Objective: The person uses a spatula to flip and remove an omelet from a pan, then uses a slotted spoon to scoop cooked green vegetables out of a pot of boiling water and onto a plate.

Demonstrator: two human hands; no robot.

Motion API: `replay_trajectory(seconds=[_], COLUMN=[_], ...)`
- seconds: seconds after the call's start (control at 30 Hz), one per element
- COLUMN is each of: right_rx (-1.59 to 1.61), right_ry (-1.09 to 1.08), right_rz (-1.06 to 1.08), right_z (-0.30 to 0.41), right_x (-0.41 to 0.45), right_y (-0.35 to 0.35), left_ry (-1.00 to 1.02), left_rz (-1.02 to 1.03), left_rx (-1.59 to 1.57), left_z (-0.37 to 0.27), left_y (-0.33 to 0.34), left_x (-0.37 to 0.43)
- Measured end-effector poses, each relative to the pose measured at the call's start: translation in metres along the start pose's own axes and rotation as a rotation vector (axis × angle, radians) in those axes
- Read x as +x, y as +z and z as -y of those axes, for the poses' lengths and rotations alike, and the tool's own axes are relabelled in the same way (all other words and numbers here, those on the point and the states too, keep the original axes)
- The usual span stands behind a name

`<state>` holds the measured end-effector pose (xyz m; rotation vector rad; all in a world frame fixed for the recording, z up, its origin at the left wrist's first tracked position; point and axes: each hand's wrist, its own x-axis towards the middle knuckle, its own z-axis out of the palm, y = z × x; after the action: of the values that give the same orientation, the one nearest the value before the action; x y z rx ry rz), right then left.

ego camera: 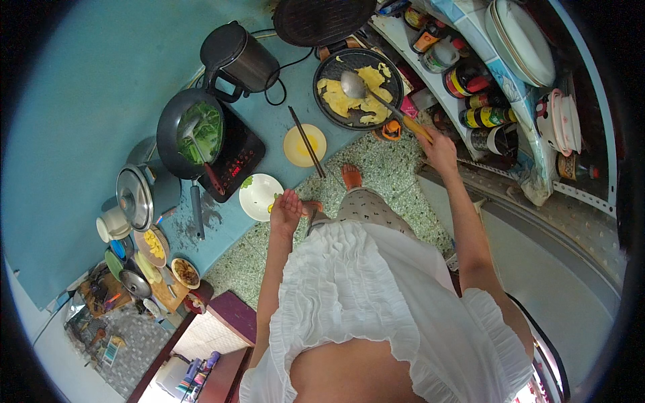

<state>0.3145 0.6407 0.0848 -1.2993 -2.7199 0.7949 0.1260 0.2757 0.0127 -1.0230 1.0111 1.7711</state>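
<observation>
My right hand (pixel 439 153) grips the wooden handle of a metal spoon-like turner (pixel 354 84). Its head rests among pieces of cooked yellow egg (pixel 338 98) in a round black electric griddle (pixel 364 123), whose lid (pixel 325 20) stands raised behind. Holding nothing, my left hand (pixel 285 212) hovers with the palm turned up and the fingers loosely curled. It is beside a white bowl (pixel 258 194) with a leaf pattern; whether they touch, I cannot tell. Dark chopsticks (pixel 305 138) lie across a yellowish bowl (pixel 294 157) with egg residue.
Leafy greens (pixel 204 128) and a spatula (pixel 201 151) sit in a wok (pixel 169 133) on a lit induction cooker (pixel 242 163). A dark kettle (pixel 239 58), a lidded steel pot (pixel 135 196) and a dish of sliced yellow food (pixel 153 244) stand nearby. Bottles (pixel 466 80) fill shelves at right.
</observation>
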Motion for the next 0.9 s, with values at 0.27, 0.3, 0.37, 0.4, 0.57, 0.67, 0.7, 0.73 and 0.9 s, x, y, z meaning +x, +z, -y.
replay_trajectory(seconds=[0.27,0.3,0.37,0.4,0.57,0.67,0.7,0.73,0.9], right_rx=[0.183,0.181,0.281,0.389,0.203,0.099,0.038,0.038,-0.373], right_ry=[0.033,0.033,0.125,0.196,0.236,0.203,0.144,0.143,-0.126], right_rz=[-0.015,-0.017,0.034,0.111,0.125,-0.014,-0.105,-0.106,-0.199], right_z=[0.025,0.028,0.034,0.037,0.049,0.075,0.081,0.08,0.07], right_x=[0.015,0.016,0.018,0.022,0.034,0.032,0.03,0.031,0.045], right_y=[0.016,0.019,0.03,0.034,0.039,0.019,0.011,0.011,0.019], left_ry=[0.006,0.013,0.02,0.014,0.009,0.019,0.023,0.027,0.03], left_rz=[-0.006,-0.032,-0.055,-0.042,0.011,-0.027,-0.042,-0.057,-0.06], left_rx=[-0.026,-0.015,-0.005,-0.005,-0.011,-0.041,-0.041,-0.041,-0.029], left_z=[0.001,0.001,0.003,0.003,0.003,0.002,0.003,0.003,0.003], left_y=[-0.002,-0.002,0.0,-0.001,-0.001,-0.005,-0.005,-0.006,-0.009], left_x=[-0.005,-0.005,-0.005,-0.006,-0.006,-0.008,-0.009,-0.009,-0.01])
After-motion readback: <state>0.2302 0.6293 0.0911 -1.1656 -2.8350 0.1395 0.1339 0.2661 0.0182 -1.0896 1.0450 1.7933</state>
